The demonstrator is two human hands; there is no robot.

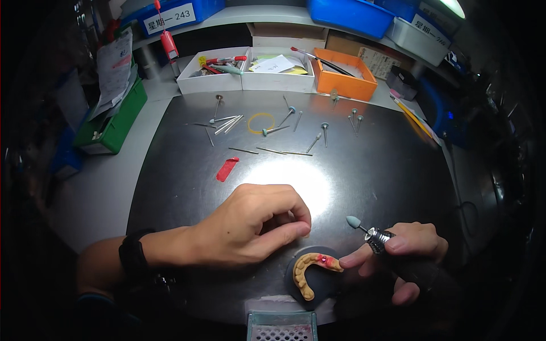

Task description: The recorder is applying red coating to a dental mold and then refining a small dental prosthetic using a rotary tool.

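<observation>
My right hand (418, 244) grips a rotary handpiece (377, 238) fitted with a pale green, pointed grinding stone (353, 221), its tip aimed up and left. One finger of that hand reaches to the end of a tan dental arch model (303, 271), which has red gum-coloured parts and a small dark hole. The model rests on a dark round base (325, 290). Just above and left of it, my left hand (256, 224) is closed, thumb and fingertips pinched together. Whatever sits between those fingertips is too small or hidden to make out.
Several burs and mounted stones (274, 130) lie across the back of the dark mat, near a yellow rubber band (261, 123) and red strip (227, 169). Behind stand white boxes (213, 84) and an orange tray (348, 86). A perforated grate (282, 328) is at the front edge.
</observation>
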